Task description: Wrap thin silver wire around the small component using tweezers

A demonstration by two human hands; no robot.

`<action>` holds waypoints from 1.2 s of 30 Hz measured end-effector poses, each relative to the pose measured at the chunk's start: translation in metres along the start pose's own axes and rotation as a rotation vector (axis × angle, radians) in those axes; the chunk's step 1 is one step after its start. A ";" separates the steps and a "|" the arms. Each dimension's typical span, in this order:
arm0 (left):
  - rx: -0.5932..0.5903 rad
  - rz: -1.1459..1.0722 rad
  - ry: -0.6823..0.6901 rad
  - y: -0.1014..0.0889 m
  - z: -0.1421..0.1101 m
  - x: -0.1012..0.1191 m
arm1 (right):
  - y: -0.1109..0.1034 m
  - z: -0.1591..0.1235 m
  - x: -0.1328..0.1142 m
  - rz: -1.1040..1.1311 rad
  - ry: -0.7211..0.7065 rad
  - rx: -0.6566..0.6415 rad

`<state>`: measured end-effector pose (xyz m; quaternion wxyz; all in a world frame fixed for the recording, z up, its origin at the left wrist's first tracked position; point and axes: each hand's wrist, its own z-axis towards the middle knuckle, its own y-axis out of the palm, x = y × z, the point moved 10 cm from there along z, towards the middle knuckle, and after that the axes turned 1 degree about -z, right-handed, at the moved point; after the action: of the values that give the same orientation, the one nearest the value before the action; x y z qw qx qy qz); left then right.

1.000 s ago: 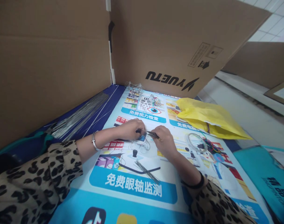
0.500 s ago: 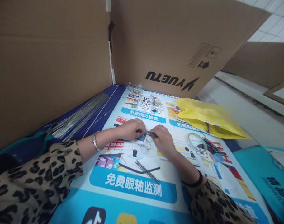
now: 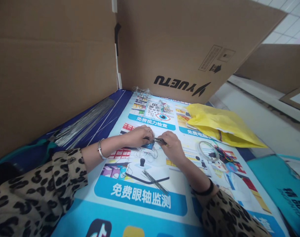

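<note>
Nearest, towards the front edge of the bench (image 3: 121, 102), leopard-print sleeves (image 3: 34, 191) reaching in over a printed eye-test banner (image 3: 177, 179), with a silver bangle (image 3: 100, 149) on the left arm and a black band (image 3: 209, 189) on the right. Beyond, lying slantwise mid-banner, a small sheaf of short straight wires (image 3: 155, 182). By the right edge, a teal bag (image 3: 279, 184); by the left edge, a dark pouch with teal trim (image 3: 29, 156).

Near the middle of the bench, both hands close together. Left hand (image 3: 140, 136) narrow, fingertips pinched, apparently on a looped wire (image 3: 150, 153), with fine loops showing just below the fingers; too small to make out the very end. Right hand (image 3: 173, 148) wrapped around pliers (image 3: 160, 141), nose pointing left at the left fingertips; cannot tell how wide the jaws stand.

Right of these, a pale coil (image 3: 208, 150) beside coloured cords (image 3: 225, 154). Farther, over the right edge, a yellow bag (image 3: 221, 123); along the left edge, a long sheaf of silvery wires (image 3: 87, 121). Near the far edge, two wire tangles (image 3: 164, 107), and behind, upright cardboard (image 3: 179, 42) with inverted "YUETU" lettering.
</note>
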<state>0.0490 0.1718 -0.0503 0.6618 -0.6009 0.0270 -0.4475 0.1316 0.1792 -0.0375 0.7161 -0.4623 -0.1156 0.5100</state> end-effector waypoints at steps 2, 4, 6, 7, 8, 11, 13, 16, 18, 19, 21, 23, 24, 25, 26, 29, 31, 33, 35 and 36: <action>-0.001 0.002 0.002 0.000 0.000 0.000 | 0.001 -0.001 0.001 -0.018 0.002 -0.007; 0.002 0.003 0.005 0.000 0.000 0.000 | 0.003 -0.001 0.002 -0.037 0.009 -0.015; 0.007 0.006 0.008 -0.001 0.000 0.000 | 0.003 -0.001 0.002 -0.046 0.015 -0.025; 0.009 0.007 0.008 -0.001 0.000 0.001 | 0.002 -0.001 0.002 -0.038 0.020 -0.021; 0.011 0.008 0.008 -0.001 0.000 0.001 | -0.001 -0.001 0.001 -0.018 0.032 -0.007; 0.019 -0.002 0.000 -0.003 -0.001 0.002 | -0.014 -0.005 0.011 0.117 0.186 0.057; 0.025 -0.007 -0.010 -0.005 -0.001 0.003 | -0.019 -0.013 0.027 0.259 0.389 0.073; 0.035 0.009 -0.038 -0.006 -0.002 0.002 | -0.020 -0.025 0.040 0.477 0.591 0.090; 0.053 0.025 -0.065 -0.007 -0.003 -0.001 | -0.023 -0.030 0.043 0.542 0.638 0.123; 0.067 0.032 -0.079 -0.008 -0.004 -0.003 | -0.024 -0.033 0.043 0.545 0.650 0.138; 0.101 0.038 -0.109 -0.010 -0.006 -0.005 | -0.024 -0.037 0.045 0.525 0.662 0.153; 0.141 0.040 -0.143 -0.012 -0.008 -0.008 | -0.021 -0.039 0.043 0.497 0.629 0.124; 0.164 0.041 -0.171 -0.014 -0.010 -0.010 | -0.019 -0.039 0.040 0.476 0.591 0.092; 0.189 0.043 -0.205 -0.016 -0.012 -0.012 | -0.016 -0.038 0.037 0.445 0.542 0.053; 0.214 0.048 -0.243 -0.017 -0.014 -0.015 | -0.014 -0.037 0.032 0.404 0.481 0.018; 0.281 0.078 -0.350 -0.020 -0.023 -0.018 | -0.014 -0.033 0.014 0.242 0.278 -0.049; 0.310 0.100 -0.393 -0.021 -0.028 -0.018 | -0.017 -0.031 0.004 0.140 0.193 -0.062; 0.326 0.116 -0.421 -0.020 -0.032 -0.016 | -0.020 -0.029 -0.004 0.031 0.163 -0.088; 0.319 0.119 -0.428 -0.020 -0.033 -0.014 | -0.021 -0.026 -0.012 -0.119 0.136 -0.142; 0.308 0.114 -0.425 -0.019 -0.033 -0.013 | -0.022 -0.025 -0.016 -0.210 0.118 -0.163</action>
<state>0.0114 0.1574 -0.0502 0.7604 -0.5711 -0.1469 -0.2721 0.1535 0.1510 -0.0291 0.7310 -0.5336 -0.1622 0.3932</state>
